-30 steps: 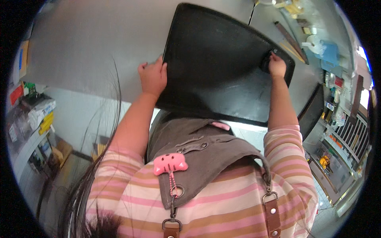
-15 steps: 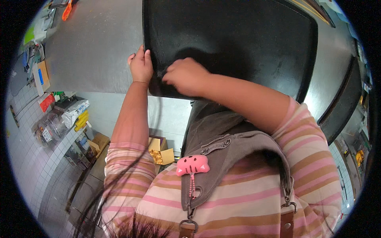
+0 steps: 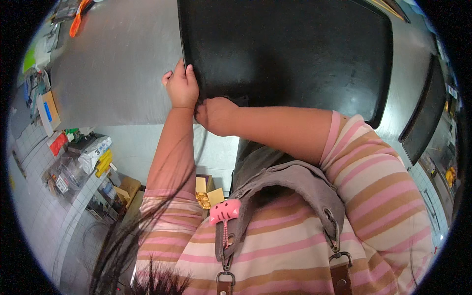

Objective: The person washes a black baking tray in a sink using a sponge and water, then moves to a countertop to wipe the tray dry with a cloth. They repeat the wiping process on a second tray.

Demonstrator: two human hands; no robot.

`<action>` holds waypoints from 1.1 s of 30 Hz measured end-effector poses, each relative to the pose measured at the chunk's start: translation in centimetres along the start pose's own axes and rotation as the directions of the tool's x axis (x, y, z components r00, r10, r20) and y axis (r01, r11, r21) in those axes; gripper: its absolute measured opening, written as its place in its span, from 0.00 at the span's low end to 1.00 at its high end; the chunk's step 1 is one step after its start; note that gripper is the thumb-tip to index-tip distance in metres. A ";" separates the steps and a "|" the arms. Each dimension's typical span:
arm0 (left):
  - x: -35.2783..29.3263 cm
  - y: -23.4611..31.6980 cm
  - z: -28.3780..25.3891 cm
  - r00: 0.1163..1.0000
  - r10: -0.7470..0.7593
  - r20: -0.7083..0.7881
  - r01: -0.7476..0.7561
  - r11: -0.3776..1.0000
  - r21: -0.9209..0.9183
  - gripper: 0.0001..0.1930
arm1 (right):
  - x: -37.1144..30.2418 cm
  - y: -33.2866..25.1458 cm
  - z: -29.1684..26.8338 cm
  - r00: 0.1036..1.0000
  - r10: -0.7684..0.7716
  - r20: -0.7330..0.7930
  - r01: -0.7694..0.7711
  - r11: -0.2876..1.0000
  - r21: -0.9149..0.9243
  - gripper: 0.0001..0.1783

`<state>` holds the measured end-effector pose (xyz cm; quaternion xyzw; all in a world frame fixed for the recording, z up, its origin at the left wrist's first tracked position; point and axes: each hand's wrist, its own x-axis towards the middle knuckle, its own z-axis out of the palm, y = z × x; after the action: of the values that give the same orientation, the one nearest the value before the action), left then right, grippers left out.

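A large black baking tray [image 3: 305, 54] with a low rim lies on the steel table. My left hand [image 3: 182, 87] is closed around its left rim near the front corner, thumb on top and fingers outside. My right hand [image 3: 216, 116] is a closed fist at the tray's near left corner, close beside my left wrist. A bit of something dark shows at its fingertips, too small to make out. My right forearm crosses the tray's near edge and hides part of it.
Bare steel table [image 3: 118, 64] extends to the left of the tray. Another dark tray [image 3: 424, 110] stands at the right. Packets and a cardboard piece [image 3: 48, 112] lie at the left edge; an open carton [image 3: 209, 192] sits below the table. An orange-handled object [image 3: 78, 19] is far left.
My right hand has moved toward me and slightly left, from the tray's surface to its near left corner. My left hand keeps its hold on the rim. The view has shifted slightly.
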<state>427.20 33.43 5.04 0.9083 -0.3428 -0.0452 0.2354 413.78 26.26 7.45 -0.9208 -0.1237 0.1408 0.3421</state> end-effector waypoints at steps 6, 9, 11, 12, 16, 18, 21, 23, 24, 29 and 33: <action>-0.4 -1.4 0.8 0.996 0.083 -0.037 -0.081 0.995 0.058 0.16 | -1.1 -0.5 -2.2 0.967 0.049 0.251 -0.058 0.998 0.026 0.12; 0.4 0.3 -0.2 0.997 -0.025 0.076 0.020 0.997 0.075 0.16 | -3.8 0.5 -3.4 0.940 0.116 0.321 -0.112 0.993 -0.030 0.10; 0.0 -1.6 0.6 0.999 -0.017 0.045 0.012 0.994 0.111 0.16 | -6.6 1.5 -3.1 0.961 0.130 0.245 -0.123 0.991 -0.044 0.10; 0.3 -1.6 0.7 0.998 -0.010 0.057 0.005 0.996 0.091 0.16 | -8.4 2.0 -3.4 0.951 0.169 0.259 -0.158 0.985 -0.063 0.10; 0.3 -1.1 0.7 0.998 0.025 0.065 -0.025 1.000 -0.006 0.16 | -17.8 4.0 -5.5 0.876 0.366 0.313 -0.354 0.930 -0.096 0.10; 0.6 -1.0 0.7 0.997 0.047 0.054 -0.044 0.997 -0.062 0.15 | -22.7 4.9 -6.7 0.825 0.521 0.217 -0.505 0.853 -0.131 0.09; 0.6 -1.9 1.2 0.995 0.098 0.032 -0.096 0.994 -0.056 0.14 | -29.6 6.6 -8.6 0.664 0.724 0.187 -0.691 0.690 -0.218 0.11; 0.8 0.3 1.1 0.998 0.043 0.051 -0.043 0.999 0.006 0.14 | -34.1 7.8 -9.6 0.546 0.819 0.176 -0.758 0.573 -0.312 0.12; 0.9 1.4 0.9 0.998 0.014 0.055 -0.016 0.999 0.037 0.14 | -36.2 8.6 -9.5 0.487 0.860 0.150 -0.776 0.505 -0.377 0.12; 1.0 1.1 -0.1 0.957 -0.214 0.194 0.162 0.955 0.249 0.21 | -42.8 10.4 -10.1 0.399 0.914 0.076 -0.842 0.397 -0.364 0.10; 0.9 1.8 -2.8 0.881 -0.342 0.327 0.337 0.939 0.071 0.30 | -45.5 8.8 -12.2 0.426 0.892 -0.154 -0.905 0.421 -0.066 0.09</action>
<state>427.41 32.77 8.38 0.9347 -0.2136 -0.2372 0.1566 376.83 -2.22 18.47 -0.8713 0.3938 0.2489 0.1546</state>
